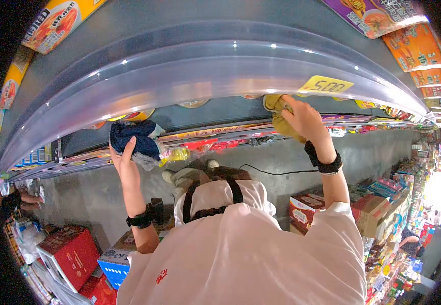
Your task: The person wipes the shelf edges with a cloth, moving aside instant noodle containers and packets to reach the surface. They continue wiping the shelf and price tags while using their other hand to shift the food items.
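Note:
My left hand (125, 155) is closed on a bunched dark blue cloth (138, 138), with its thumb across the near side. Whitish, crinkled material shows along the cloth's edges. To the right, my right hand (303, 120) grips a folded olive-yellow cloth (281, 118) at the front of a shelf. Clear plastic shelf-edge strips (205, 68) curve across the view above both hands. A yellow price tag reading 5.00 (326, 84) sits in the strip just above my right hand.
Packaged noodles (56, 23) and orange packets (412, 47) stand on the upper shelf. Behind me are a red box (70, 256), a blue box (112, 267) and cartons (370, 213). A black cable (276, 173) lies on the grey floor. Another person (411, 243) is at far right.

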`<act>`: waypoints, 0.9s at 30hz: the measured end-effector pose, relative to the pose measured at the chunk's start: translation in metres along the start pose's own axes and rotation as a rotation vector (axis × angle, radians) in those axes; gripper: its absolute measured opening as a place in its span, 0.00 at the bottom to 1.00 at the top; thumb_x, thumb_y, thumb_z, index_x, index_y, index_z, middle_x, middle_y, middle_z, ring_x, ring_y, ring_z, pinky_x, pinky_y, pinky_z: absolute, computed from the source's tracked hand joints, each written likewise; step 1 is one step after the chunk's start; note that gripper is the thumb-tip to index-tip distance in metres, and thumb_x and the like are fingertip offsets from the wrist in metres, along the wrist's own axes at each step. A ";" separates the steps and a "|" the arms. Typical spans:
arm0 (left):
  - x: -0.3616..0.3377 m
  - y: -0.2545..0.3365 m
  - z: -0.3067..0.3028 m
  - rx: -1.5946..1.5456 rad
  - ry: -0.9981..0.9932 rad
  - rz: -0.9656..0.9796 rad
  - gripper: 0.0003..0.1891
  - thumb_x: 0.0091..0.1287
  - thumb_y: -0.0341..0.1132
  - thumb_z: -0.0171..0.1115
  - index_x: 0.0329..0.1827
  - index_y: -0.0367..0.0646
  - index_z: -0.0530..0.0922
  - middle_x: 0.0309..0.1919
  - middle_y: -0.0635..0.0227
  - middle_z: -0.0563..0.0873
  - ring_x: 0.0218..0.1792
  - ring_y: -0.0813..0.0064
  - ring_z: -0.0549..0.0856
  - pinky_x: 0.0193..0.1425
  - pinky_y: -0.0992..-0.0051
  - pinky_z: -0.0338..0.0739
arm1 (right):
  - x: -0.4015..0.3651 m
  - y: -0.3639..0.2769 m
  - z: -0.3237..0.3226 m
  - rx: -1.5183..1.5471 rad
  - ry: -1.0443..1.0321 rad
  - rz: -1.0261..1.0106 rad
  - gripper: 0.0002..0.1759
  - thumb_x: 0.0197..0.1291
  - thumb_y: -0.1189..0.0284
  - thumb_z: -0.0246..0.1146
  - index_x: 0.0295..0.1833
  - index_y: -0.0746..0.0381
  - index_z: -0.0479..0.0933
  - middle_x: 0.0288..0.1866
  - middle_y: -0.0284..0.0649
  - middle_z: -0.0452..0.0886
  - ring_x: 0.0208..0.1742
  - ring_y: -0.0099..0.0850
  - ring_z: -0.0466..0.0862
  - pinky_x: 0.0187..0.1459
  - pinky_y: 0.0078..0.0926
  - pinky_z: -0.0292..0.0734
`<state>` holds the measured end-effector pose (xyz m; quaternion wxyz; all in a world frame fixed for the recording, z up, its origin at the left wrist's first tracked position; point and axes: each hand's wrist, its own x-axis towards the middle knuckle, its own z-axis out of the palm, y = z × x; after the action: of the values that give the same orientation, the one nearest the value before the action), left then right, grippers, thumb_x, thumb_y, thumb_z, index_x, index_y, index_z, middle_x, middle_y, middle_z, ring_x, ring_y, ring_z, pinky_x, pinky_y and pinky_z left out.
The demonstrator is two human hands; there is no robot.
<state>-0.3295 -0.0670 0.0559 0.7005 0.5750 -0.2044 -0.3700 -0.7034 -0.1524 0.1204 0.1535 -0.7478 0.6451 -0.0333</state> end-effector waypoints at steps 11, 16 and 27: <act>0.002 0.002 -0.001 -0.023 -0.079 -0.012 0.28 0.51 0.25 0.63 0.57 0.38 0.65 0.46 0.66 0.76 0.47 0.75 0.75 0.55 0.77 0.65 | 0.068 0.032 0.029 -0.273 0.169 -0.174 0.21 0.52 0.63 0.51 0.50 0.62 0.70 0.46 0.51 0.76 0.48 0.48 0.75 0.49 0.44 0.70; 0.002 -0.003 -0.003 -0.057 -0.076 -0.004 0.28 0.51 0.25 0.64 0.57 0.38 0.65 0.46 0.66 0.76 0.47 0.75 0.75 0.55 0.77 0.65 | 0.058 0.020 0.016 -0.224 0.116 -0.205 0.22 0.51 0.61 0.52 0.49 0.62 0.72 0.49 0.52 0.75 0.51 0.46 0.74 0.52 0.40 0.70; 0.007 -0.007 -0.006 -0.064 -0.093 0.018 0.27 0.51 0.23 0.63 0.56 0.37 0.66 0.46 0.65 0.76 0.47 0.75 0.75 0.54 0.75 0.67 | 0.020 0.007 -0.001 -0.137 0.022 -0.138 0.16 0.49 0.65 0.54 0.43 0.60 0.73 0.33 0.50 0.79 0.37 0.47 0.79 0.37 0.44 0.74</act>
<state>-0.3231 -0.0689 0.0465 0.7116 0.5326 -0.2297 -0.3965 -0.7069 -0.1731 0.1160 0.0922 -0.7987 0.5946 -0.0079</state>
